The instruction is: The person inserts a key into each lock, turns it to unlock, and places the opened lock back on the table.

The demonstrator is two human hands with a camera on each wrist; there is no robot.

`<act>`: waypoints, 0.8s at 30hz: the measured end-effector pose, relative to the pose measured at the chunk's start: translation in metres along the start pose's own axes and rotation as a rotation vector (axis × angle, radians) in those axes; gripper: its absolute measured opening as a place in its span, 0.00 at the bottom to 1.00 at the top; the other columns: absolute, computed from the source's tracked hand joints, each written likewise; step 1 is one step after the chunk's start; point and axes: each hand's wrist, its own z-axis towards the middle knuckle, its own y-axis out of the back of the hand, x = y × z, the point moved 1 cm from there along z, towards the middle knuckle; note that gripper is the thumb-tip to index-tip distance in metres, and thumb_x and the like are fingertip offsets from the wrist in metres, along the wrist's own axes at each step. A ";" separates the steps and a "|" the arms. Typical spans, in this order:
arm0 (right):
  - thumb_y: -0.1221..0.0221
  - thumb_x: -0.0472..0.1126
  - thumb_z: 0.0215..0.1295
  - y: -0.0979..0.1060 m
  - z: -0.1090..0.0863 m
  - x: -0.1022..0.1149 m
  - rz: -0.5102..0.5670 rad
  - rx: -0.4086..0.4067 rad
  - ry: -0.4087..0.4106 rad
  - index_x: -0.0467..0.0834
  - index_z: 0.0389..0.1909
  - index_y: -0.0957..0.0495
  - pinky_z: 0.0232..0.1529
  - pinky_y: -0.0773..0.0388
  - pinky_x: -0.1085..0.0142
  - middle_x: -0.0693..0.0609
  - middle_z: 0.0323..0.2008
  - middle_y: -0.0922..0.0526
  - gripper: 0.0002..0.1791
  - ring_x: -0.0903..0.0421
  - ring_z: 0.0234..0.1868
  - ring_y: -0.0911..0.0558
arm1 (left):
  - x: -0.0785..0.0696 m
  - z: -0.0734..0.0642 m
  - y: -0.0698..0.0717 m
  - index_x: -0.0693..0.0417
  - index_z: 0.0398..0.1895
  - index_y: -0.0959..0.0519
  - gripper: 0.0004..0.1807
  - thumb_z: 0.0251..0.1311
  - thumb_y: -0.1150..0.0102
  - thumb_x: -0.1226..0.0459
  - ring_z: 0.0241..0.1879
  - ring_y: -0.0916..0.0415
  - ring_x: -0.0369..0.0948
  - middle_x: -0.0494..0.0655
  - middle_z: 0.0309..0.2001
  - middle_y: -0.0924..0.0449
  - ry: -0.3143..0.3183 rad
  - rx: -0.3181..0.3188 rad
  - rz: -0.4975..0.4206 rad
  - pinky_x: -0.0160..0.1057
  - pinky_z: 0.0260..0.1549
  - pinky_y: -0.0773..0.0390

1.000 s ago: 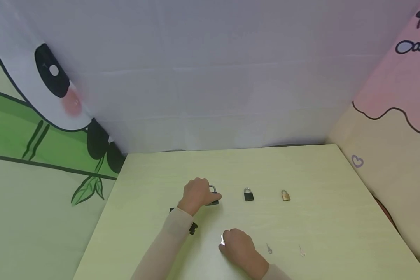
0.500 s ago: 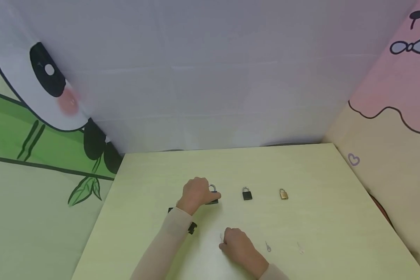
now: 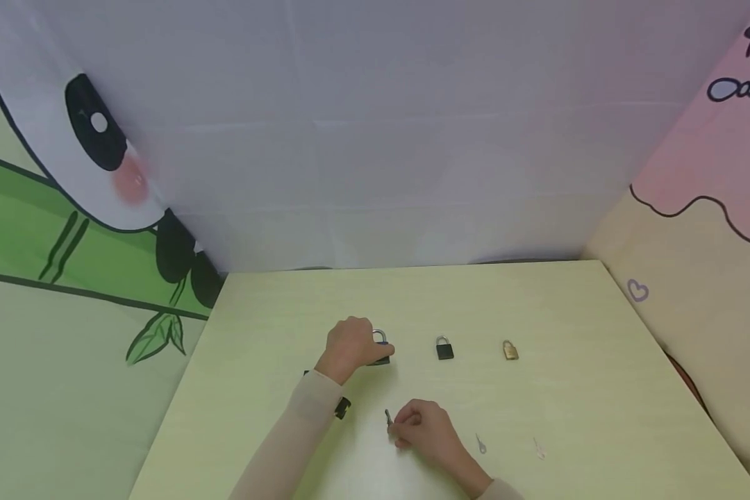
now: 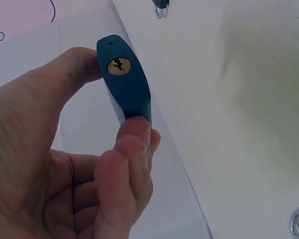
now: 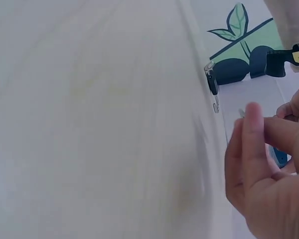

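Note:
My left hand (image 3: 350, 347) grips a dark blue padlock (image 4: 122, 74) with a silver shackle, held over the table. In the left wrist view its underside faces the camera, with a brass keyhole in it; thumb and fingers pinch it from both sides. Lower and to the right, my right hand (image 3: 425, 427) pinches a small key (image 3: 388, 417) between thumb and fingertips, apart from the padlock. Only a pale tip of the key shows past the fingers in the right wrist view, where the padlock is partly hidden behind the right hand.
A black padlock (image 3: 444, 348) and a brass padlock (image 3: 510, 350) lie on the table (image 3: 562, 298) to the right. Closer to me are two more small keys, one grey (image 3: 481, 444) and one paler (image 3: 539, 448). A dark item (image 5: 212, 82) is partly hidden behind the left forearm.
My right hand has risen slightly and turned, so the key now stands out from the fingertips. The left hand keeps its hold on the padlock, nearly still.

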 end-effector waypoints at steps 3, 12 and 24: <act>0.32 0.40 0.62 0.002 0.002 0.003 0.065 -0.029 0.017 0.41 0.31 0.20 0.32 0.21 0.65 0.50 0.24 0.15 0.07 0.52 0.25 0.15 | 0.000 0.001 0.000 0.48 0.11 0.38 0.28 0.51 0.36 0.43 0.15 0.47 0.36 0.38 0.13 0.45 -0.001 -0.005 0.013 0.35 0.12 0.45; 0.32 0.38 0.62 0.005 0.010 0.018 0.261 -0.090 0.026 0.35 0.34 0.20 0.33 0.18 0.65 0.45 0.29 0.14 0.10 0.52 0.28 0.14 | -0.003 -0.002 0.001 0.48 0.10 0.39 0.29 0.50 0.35 0.43 0.15 0.47 0.36 0.38 0.13 0.46 0.000 -0.017 0.021 0.35 0.13 0.46; 0.34 0.33 0.63 0.008 0.026 0.033 0.384 -0.105 0.044 0.30 0.35 0.22 0.37 0.17 0.63 0.36 0.33 0.15 0.09 0.51 0.30 0.13 | -0.008 -0.006 0.000 0.47 0.10 0.42 0.29 0.48 0.36 0.44 0.15 0.49 0.36 0.38 0.13 0.49 -0.028 -0.039 0.039 0.35 0.12 0.47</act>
